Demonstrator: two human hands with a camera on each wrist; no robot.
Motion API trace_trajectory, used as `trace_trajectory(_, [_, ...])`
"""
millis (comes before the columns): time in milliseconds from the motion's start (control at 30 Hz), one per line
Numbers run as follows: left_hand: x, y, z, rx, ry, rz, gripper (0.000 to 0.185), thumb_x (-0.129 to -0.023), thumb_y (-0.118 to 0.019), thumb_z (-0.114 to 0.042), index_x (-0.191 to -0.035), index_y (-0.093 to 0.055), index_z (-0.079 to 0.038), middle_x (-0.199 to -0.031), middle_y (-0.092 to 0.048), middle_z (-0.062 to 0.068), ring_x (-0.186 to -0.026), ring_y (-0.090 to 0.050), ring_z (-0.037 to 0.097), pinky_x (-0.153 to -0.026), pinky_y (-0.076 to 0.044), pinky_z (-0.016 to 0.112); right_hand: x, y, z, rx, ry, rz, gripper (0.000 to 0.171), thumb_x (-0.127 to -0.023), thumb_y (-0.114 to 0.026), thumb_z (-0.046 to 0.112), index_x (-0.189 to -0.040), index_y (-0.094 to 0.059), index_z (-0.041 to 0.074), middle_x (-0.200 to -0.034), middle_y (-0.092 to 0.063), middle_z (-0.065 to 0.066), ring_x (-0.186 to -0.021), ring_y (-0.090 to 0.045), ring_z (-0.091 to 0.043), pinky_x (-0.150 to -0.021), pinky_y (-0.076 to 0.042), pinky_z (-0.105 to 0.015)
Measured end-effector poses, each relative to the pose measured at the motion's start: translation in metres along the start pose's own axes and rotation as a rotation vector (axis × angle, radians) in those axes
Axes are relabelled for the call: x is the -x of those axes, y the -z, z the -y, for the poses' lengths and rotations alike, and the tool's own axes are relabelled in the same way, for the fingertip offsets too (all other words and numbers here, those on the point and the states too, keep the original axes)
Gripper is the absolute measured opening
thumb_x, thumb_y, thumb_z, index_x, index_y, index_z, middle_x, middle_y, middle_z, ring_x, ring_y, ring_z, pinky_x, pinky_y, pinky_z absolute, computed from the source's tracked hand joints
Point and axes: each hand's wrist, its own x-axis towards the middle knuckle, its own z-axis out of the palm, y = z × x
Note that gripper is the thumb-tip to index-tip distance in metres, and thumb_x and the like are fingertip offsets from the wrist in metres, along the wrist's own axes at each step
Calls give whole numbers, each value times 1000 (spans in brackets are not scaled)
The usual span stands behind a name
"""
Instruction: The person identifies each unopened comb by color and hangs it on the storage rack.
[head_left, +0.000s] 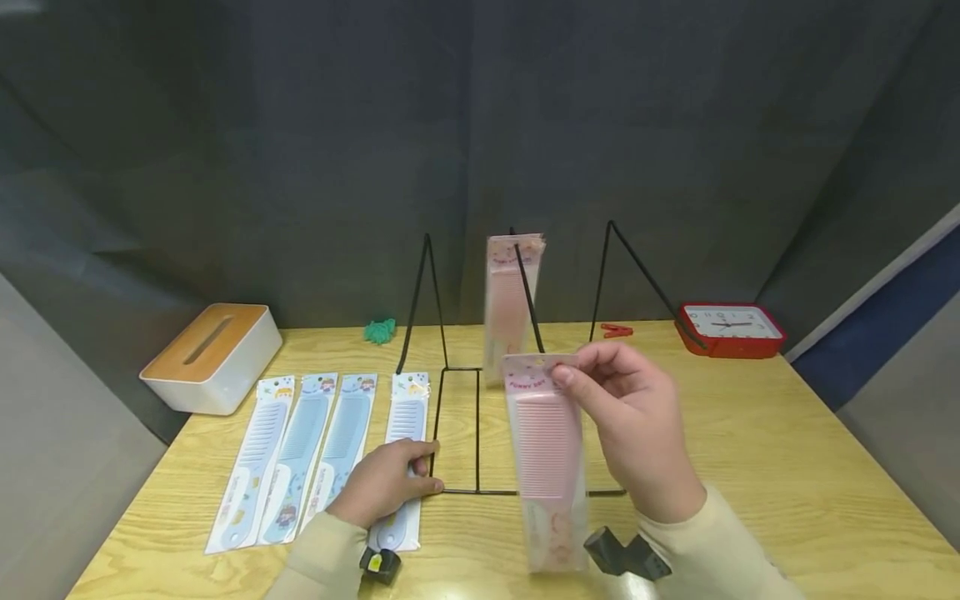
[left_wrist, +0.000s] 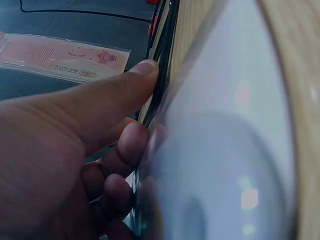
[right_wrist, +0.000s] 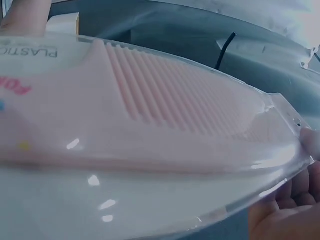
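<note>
1. Step in hand, my read: you're hanging the pink comb pack (head_left: 549, 442) on the middle arm (head_left: 528, 292) of the wire rack (head_left: 477, 429).
2. Your right hand (head_left: 637, 417) pinches that pack by its top right corner, thumb toward you. Pack hangs down near-upright above the near side of the rack base, top edge close to the arm's near end. Can't tell if they touch.
3. Your left hand (head_left: 386, 483) holds the rack base at its near left corner, thumb and fingers on the wire. Probably bracing it.
4. Next move likely calls for lining the punched hole (right_wrist: 298, 121) up with the arm tip, then sliding the pack far. Keep the left-hand brace; rack looks light.
5. Pack: long, clear film, pale pink comb inside, teeth showing, pink lettering up top. Film glares in the right wrist view.
6. Hanging pink stock (head_left: 504, 308) is already on that arm, far side; count unclear. Four blue comb packs (head_left: 296, 458) lie on the tabletop (head_left: 750, 467), left of the rack.
</note>
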Motion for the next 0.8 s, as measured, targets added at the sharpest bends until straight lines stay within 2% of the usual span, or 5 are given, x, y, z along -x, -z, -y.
trace_trajectory(200, [0, 1, -2, 2, -5, 2, 62, -83, -83, -35, -135, -64, -7, -80, -55, -12, -64, -48, 9, -58, -42, 29, -2, 0, -3, -1, -24, -31, 9, -89, -70, -8, -92, -62, -5, -91, -71, -9, -80, -64, -17, -69, -54, -25])
trace_trajectory(400, [0, 0, -2, 0, -13, 0, 62, -82, -83, -36, -134, -64, -7, -79, -55, -12, -65, -48, 9, -60, -42, 29, -13, -1, -14, 59, -75, -51, 12, -91, -72, 0, -96, -62, -3, -91, -68, -8, -78, -58, -17, -68, -52, -25])
trace_trajectory(533, [0, -1, 1, -6, -10, -2, 62, -82, -83, -37, -134, -64, -8, -80, -55, -12, -66, -48, 9, -60, -42, 29, -31, -3, -25, 68, -100, -52, 15, -92, -74, 9, -99, -63, 1, -92, -66, -7, -79, -56, -17, -69, -52, -25])
trace_trajectory(800, [-1, -1, 1, 6, -10, 2, 62, -83, -82, -36, -134, -64, -8, -79, -55, -12, -64, -48, 10, -59, -42, 29, -75, -10, -42, 13, -86, -52, 16, -92, -75, 13, -99, -64, 3, -95, -67, -6, -81, -58, -14, -70, -52, -24])
